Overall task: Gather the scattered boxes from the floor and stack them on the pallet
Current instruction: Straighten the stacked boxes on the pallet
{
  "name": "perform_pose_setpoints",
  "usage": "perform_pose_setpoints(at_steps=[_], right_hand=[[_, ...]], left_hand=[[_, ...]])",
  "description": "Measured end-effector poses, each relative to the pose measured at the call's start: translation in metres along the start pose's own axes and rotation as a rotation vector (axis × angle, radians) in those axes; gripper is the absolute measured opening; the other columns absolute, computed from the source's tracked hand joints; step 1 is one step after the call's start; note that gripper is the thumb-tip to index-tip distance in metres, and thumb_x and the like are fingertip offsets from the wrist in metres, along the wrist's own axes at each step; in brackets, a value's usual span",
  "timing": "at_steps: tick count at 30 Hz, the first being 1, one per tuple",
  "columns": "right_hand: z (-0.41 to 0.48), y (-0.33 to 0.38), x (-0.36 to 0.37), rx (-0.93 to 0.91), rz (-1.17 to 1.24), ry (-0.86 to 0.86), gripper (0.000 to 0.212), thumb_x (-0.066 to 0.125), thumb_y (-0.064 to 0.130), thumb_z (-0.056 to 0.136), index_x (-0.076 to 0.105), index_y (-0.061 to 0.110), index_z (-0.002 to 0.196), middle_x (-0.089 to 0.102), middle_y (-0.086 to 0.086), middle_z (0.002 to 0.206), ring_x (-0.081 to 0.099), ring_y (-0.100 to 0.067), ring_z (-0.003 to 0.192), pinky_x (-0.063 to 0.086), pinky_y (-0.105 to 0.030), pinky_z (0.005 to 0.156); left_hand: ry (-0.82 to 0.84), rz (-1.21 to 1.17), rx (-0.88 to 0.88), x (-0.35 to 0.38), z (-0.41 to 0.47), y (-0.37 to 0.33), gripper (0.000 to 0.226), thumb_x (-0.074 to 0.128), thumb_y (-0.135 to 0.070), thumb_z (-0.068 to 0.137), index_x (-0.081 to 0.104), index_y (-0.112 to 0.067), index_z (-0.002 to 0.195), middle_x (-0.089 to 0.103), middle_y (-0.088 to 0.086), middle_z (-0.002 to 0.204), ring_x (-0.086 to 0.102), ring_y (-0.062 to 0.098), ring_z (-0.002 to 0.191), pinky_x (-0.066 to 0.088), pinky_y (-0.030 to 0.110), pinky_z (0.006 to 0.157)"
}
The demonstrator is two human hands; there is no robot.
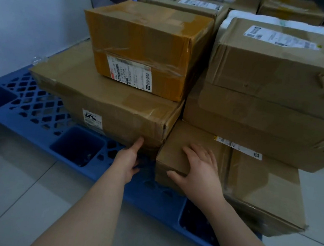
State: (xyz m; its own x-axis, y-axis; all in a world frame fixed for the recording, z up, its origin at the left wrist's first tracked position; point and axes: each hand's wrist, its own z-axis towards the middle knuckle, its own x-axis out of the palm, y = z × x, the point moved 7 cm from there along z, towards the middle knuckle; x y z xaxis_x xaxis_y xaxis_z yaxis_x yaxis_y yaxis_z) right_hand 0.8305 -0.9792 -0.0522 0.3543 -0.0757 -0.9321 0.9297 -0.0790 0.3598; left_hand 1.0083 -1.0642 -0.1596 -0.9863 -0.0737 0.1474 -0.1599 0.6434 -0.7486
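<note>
The left hand slips fingers, hidden from view, beside the low box on the blue pallet. The right hand lies on its top, fingers spread, thumb on the near face. Many boxes already sit stacked beyond the fingertips, so the task looks mostly done; no loose boxes show.

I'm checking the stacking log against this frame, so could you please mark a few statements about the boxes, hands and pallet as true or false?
1. The pallet is blue. True.
2. The right hand lies on the low front box. True.
3. The taped orange box sits directly on the pallet. False: it rests on the wide flat box.
4. The left hand is lifting a box into the air. False: it only touches the wide flat box's lower front corner.
5. The low front box has nothing on top. False: more boxes are stacked over its rear part.
</note>
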Motion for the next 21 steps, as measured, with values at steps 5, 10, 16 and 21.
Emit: perform_pose_setpoints(at_steps=[5,10,16,21], right_hand=[[0.015,0.03,0.007,0.065,0.148,-0.054,0.069,0.059,0.051,0.088,0.038,0.017,0.145,0.037,-0.002,0.151,0.025,-0.019,0.143,0.01,-0.034,0.121],[0.03,0.044,0.017,0.209,0.223,-0.109,0.059,0.055,0.054,0.088,0.051,0.018,0.135,0.048,-0.002,0.142,0.033,-0.023,0.137,0.019,-0.041,0.119],[0.031,0.045,0.02,0.27,0.14,-0.165,0.054,0.057,0.049,0.088,0.05,0.022,0.135,0.048,0.001,0.14,0.038,-0.021,0.134,0.023,-0.039,0.118],[0.033,0.044,0.02,0.33,0.141,-0.17,0.049,0.058,0.043,0.089,0.051,0.022,0.134,0.051,0.0,0.134,0.043,-0.021,0.128,0.028,-0.037,0.112]], left_hand=[[-0.127,0.121,0.014,-0.039,0.002,-0.013,0.081,0.06,-0.055,0.084,0.03,-0.014,0.148,0.044,0.007,0.142,0.047,0.026,0.117,0.041,0.043,0.098],[-0.254,0.143,0.078,-0.075,-0.006,-0.042,0.065,0.054,-0.045,0.093,0.033,-0.011,0.145,0.056,0.004,0.121,0.052,0.02,0.092,0.042,0.037,0.073],[-0.403,0.197,0.205,-0.157,0.003,-0.1,0.058,0.05,-0.031,0.097,0.028,-0.016,0.148,0.037,0.008,0.149,0.04,0.029,0.132,0.035,0.048,0.11],[-0.414,0.272,0.256,-0.188,0.027,-0.13,0.066,0.047,-0.036,0.098,0.013,-0.022,0.153,0.022,0.003,0.158,0.032,0.032,0.138,0.032,0.05,0.112]])
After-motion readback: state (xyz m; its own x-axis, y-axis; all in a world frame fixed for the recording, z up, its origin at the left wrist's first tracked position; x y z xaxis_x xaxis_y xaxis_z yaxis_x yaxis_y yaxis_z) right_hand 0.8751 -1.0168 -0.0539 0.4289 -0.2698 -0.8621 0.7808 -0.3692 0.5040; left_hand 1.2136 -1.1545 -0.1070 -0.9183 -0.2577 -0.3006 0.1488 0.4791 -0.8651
